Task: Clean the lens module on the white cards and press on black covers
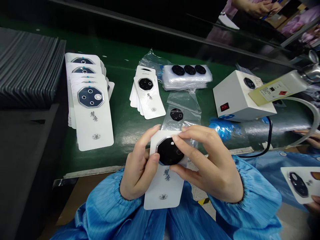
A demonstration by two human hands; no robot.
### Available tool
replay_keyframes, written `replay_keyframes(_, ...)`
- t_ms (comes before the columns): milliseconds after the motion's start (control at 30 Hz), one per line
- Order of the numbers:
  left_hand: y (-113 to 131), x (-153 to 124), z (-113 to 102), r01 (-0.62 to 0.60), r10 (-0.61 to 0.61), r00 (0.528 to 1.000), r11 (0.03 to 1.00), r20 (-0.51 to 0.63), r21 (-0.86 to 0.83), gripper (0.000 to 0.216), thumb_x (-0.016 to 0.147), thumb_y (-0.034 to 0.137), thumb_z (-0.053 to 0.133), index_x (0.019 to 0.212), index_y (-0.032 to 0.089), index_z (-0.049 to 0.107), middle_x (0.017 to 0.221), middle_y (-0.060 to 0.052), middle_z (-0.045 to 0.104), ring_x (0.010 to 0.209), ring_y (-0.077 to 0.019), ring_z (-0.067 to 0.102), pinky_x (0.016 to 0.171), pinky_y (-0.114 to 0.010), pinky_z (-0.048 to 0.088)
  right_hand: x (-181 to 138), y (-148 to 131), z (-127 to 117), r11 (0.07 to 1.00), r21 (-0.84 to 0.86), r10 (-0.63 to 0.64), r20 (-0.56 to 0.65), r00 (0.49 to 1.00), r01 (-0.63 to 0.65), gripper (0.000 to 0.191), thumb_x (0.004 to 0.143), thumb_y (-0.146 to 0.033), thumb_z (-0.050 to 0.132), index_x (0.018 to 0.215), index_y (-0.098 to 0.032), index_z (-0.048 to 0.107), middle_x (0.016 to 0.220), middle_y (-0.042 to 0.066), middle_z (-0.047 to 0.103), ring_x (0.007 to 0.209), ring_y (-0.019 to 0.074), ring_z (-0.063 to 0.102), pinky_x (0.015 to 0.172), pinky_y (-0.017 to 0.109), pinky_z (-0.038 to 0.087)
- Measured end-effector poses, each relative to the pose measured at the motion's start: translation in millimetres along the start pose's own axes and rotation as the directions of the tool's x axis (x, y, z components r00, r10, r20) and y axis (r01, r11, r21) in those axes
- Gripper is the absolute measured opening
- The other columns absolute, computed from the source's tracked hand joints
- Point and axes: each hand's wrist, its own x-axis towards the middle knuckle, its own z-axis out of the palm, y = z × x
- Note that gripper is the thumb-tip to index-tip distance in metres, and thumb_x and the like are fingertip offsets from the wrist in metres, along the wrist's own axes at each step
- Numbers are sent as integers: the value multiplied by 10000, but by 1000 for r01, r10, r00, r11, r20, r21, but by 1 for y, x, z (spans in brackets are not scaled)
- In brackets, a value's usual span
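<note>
Head view: white panel (162,193) held at the bench's near edge.
Left hand (140,166): curled closed around the panel's left side.
Right hand (212,163): half closed on its right side, a fingertip on the black octagon (167,154).
Green bench (122,123): panel stack (85,130) left, smaller stack (150,96) centre, white box (232,96) right.
Room: dark sheets (27,66) far left, pink-clad people (300,25) upper right, co-worker's hand (315,204) holding another panel (306,180).

A white phone back panel (155,186) is held lengthwise, near centre, with dark script (166,175) and an oval emblem (163,197) toward its near end; a glossy black octagonal lens cover (168,154) sits over its far part.
</note>
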Motion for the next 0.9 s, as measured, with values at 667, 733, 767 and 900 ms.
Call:
replay_keyframes(667,7,3,2,-16,29,997,987,75,-163,495,923,158,407,1390,300,326,525,71,452,332,-74,425,289,-181,320,1,-6,-9,1000,9,23,18,1000,-23,369,809,-277,656,1096,-63,568,1076,162,570,1088,276,534,877,462,519)
replay_keyframes(733,7,3,3,-31,47,995,984,83,-175,517,910,164,429,1396,297,316,543,66,466,338,-73,425,285,-178,324,3,-6,-12,1000,0,15,31,999,-15,380,810,-267,658,1098,-38,565,1073,172,569,1093,280,529,885,455,514)
replay_keyframes(767,8,4,3,-40,56,995,983,81,-180,525,902,169,440,1396,297,317,555,61,478,341,-73,424,281,-177,321,4,-7,-13,1000,-5,15,38,999,-14,380,812,-265,655,1102,-37,563,1077,172,567,1095,280,529,889,451,513)
replay_keyframes(900,10,3,5,-47,61,996,976,59,-211,535,888,171,454,1390,307,329,587,48,516,355,-80,444,277,-176,333,5,-9,-19,999,-33,15,51,999,-14,369,822,-271,643,1124,-77,561,1094,161,567,1091,280,537,889,454,520)
